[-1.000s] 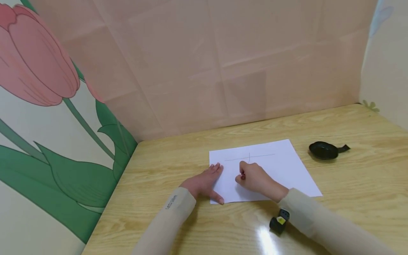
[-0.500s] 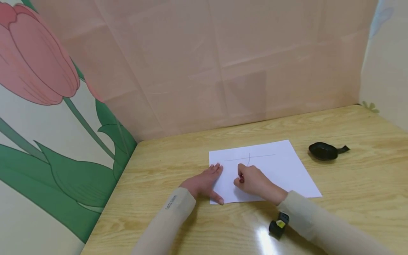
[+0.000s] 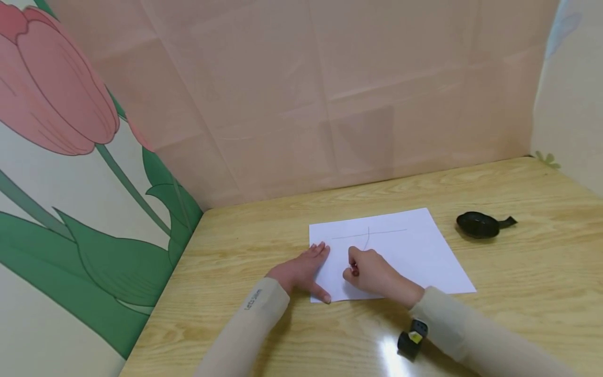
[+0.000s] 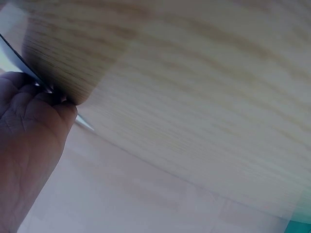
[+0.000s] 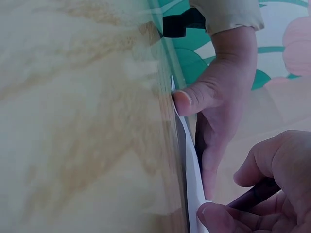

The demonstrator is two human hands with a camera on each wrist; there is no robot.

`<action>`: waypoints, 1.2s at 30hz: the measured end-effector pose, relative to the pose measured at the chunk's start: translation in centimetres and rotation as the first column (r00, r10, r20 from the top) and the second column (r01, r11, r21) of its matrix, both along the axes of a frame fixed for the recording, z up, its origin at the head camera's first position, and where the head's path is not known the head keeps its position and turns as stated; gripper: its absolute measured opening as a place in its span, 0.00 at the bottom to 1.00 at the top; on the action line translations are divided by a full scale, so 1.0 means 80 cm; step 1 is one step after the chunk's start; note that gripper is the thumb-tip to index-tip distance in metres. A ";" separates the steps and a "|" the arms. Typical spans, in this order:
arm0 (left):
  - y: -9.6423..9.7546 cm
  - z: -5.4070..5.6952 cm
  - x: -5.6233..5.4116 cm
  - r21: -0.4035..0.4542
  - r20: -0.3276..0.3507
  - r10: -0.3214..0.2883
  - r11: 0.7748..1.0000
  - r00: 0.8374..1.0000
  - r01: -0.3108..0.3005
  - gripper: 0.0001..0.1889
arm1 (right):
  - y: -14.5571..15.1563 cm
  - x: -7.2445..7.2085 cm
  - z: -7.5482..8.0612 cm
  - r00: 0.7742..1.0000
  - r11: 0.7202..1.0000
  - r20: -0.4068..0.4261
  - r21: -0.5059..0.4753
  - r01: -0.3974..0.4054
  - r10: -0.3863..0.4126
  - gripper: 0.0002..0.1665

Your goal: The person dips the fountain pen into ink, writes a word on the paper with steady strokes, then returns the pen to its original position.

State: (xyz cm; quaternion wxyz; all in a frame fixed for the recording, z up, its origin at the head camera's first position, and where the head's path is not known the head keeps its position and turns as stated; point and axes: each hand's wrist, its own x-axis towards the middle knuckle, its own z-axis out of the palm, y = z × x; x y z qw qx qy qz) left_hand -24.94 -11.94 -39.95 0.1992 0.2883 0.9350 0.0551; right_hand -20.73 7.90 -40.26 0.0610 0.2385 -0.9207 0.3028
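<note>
Under the spread fingers of the left hand (image 3: 301, 269) lies the paper (image 3: 419, 256); the fingers of the right hand (image 3: 377, 271) pinch a pen (image 5: 256, 193). Done, beyond these fingers: a long line (image 3: 388, 231). Probably unfinished: the crossing stroke (image 3: 368, 241), lower end hidden.

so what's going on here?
A person is at a table. Their right hand holds a pen over a sheet of paper; the left hand rests on its left edge. So far it bears a long line crossed by a stroke running down toward the right hand. A black dish-like thing sits to the right.
</note>
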 end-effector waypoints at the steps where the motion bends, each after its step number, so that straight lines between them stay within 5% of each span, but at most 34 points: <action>1: 0.000 0.000 0.000 -0.001 0.001 0.001 1.000 1.000 -0.001 0.62 | -0.001 0.001 0.000 1.000 1.000 -0.008 -0.004 -0.006 0.006 0.11; 18: 0.003 -0.004 -0.003 -0.025 0.019 0.033 0.999 0.999 -0.032 0.62 | -0.012 0.009 -0.003 0.990 0.994 -0.105 -0.031 -0.102 0.099 0.10; 26: 0.000 -0.002 -0.002 -0.010 -0.007 -0.002 1.000 1.000 0.002 0.62 | -0.018 0.014 -0.002 0.990 0.991 -0.055 -0.037 -0.130 0.127 0.09; 36: 0.000 0.001 0.001 0.005 -0.004 -0.015 1.000 1.000 0.015 0.62 | -0.024 0.021 -0.002 0.973 0.979 -0.145 -0.070 -0.192 0.180 0.09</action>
